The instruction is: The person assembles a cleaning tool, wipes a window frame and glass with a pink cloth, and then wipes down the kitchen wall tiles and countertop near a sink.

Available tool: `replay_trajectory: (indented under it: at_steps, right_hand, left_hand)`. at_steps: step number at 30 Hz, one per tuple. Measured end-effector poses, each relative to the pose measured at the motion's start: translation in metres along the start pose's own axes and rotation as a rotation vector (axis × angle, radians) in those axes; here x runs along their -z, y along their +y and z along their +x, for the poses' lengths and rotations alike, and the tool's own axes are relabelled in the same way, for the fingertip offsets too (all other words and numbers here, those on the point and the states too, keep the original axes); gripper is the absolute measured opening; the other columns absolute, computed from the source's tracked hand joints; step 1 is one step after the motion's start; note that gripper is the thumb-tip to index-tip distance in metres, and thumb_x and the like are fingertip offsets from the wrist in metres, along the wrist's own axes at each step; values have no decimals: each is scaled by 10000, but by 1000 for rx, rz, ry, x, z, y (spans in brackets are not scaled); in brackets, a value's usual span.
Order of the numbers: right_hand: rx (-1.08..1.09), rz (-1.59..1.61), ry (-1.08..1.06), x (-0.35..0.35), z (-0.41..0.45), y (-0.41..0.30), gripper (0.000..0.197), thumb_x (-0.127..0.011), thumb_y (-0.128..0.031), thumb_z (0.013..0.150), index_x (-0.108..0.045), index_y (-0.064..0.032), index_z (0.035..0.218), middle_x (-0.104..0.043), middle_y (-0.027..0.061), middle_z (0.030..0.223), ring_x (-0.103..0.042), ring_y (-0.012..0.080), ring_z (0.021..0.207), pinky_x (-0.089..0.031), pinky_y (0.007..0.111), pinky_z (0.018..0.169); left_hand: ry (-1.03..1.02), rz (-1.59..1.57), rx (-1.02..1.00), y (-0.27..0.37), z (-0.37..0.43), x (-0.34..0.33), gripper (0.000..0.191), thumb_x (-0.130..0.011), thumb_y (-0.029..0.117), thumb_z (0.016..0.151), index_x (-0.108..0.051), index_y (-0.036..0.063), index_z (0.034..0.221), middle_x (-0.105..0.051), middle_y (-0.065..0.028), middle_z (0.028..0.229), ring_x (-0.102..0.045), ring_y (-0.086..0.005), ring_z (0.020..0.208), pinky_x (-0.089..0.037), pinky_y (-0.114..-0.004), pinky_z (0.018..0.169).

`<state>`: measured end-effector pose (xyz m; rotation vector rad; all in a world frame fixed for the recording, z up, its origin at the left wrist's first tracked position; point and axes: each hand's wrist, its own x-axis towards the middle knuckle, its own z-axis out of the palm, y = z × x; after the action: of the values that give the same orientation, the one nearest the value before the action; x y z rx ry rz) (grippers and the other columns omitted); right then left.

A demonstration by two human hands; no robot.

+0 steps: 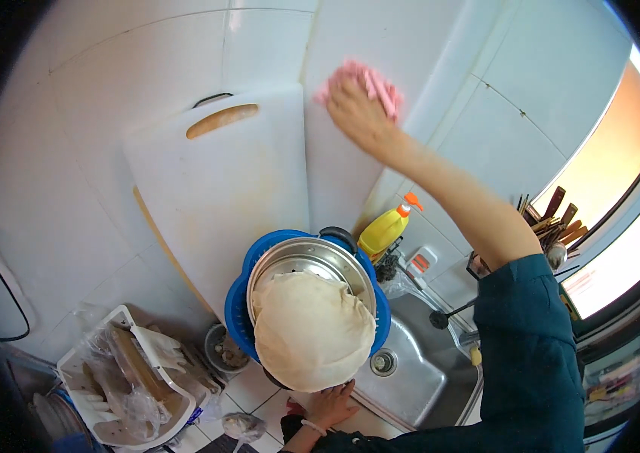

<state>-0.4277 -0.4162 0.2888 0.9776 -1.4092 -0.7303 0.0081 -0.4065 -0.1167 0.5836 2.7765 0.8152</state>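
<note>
My right hand grips a crumpled pink cloth and presses it to a smooth white wall panel. The arm is stretched up and away. Low in the picture, my left hand rests with fingers spread at the front edge of the stainless steel sink, holding nothing. Just beyond it, a blue plastic basket bears a metal steamer pot. A cream-coloured cloth lies over the pot, covering much of it.
A white cutting board leans on the tiled wall. Beside the basket stands a yellow pump bottle. Knives and utensils sit in a holder by the window. A white plastic bin with bags is at lower left, near a small bucket.
</note>
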Motion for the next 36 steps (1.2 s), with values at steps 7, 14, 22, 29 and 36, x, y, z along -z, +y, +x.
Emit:
replay_trajectory:
  at_steps: [7,14,22,29,36]
  right_hand:
    - [16,182,-229,-44,39,-7,117,-595,-55,713,-640,-73,819,-593,43,951,-500,202,997,-447,303,859]
    - [119,118,-375,-33,20,-53,185,-614,-111,698,-699,-67,857,-628,61,993,-476,268,1079,-375,406,971]
    - [106,87,-410,-17,-26,-106,197,-596,-144,701,-716,-96,850,-635,32,950,-466,244,1073,-341,404,1007]
    - [226,203,-555,-7,-76,-137,246,-580,-218,732,-736,-112,889,-594,74,1150,-387,302,1225,-256,507,1064]
    - [306,663,-640,45,-101,-119,205,-561,-141,744,-704,-78,876,-630,19,988,-459,217,1114,-386,294,983]
  left_hand:
    - [-33,-186,2,-6,-3,-14,742,-569,539,821,-355,165,1426,-374,-138,1435,-313,-301,1346,-235,-506,1088]
    - [-35,-301,3,-5,-2,-9,700,-545,494,857,-346,137,1426,-380,-130,1437,-338,-315,1331,-264,-490,1087]
    - [-32,-318,1,-4,-2,4,675,-587,439,849,-385,107,1400,-405,-168,1404,-369,-353,1301,-275,-494,1081]
    - [7,-274,-12,-5,-3,-7,685,-601,452,833,-399,117,1395,-413,-173,1385,-365,-378,1294,-293,-495,1066]
    - [117,-5,-30,2,-4,16,656,-624,446,788,-464,138,1344,-498,-98,1322,-443,-288,1235,-329,-479,1019]
